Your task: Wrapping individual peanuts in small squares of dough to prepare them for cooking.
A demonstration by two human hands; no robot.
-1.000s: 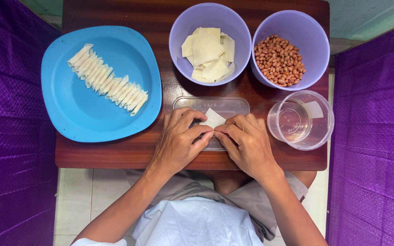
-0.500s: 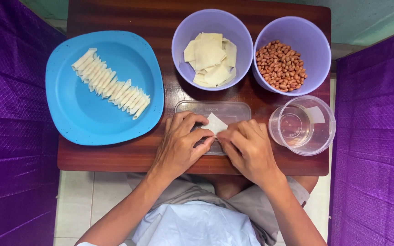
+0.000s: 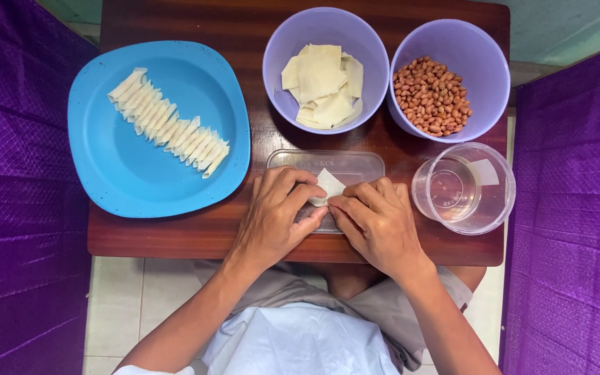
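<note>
Left hand point(image 3: 276, 219) and right hand point(image 3: 376, 222) both pinch pale wrapper point(image 3: 328, 186) over clear lid point(image 3: 328, 167) on desk point(image 3: 196, 232); fold apparently half-done, fingers hide it.

The person wears a pale blue shirt point(image 3: 300, 344) and grey-brown shorts point(image 3: 383, 312). Both forearms are bare to the elbow, with no sleeves over them. The left hand point(image 3: 272, 222) and right hand point(image 3: 380, 226) carry no rings, watch or gloves.

Plate point(image 3: 126, 173) left; two bowls point(image 3: 282, 42) behind lid point(image 3: 355, 163); cup point(image 3: 494, 201) right.
</note>
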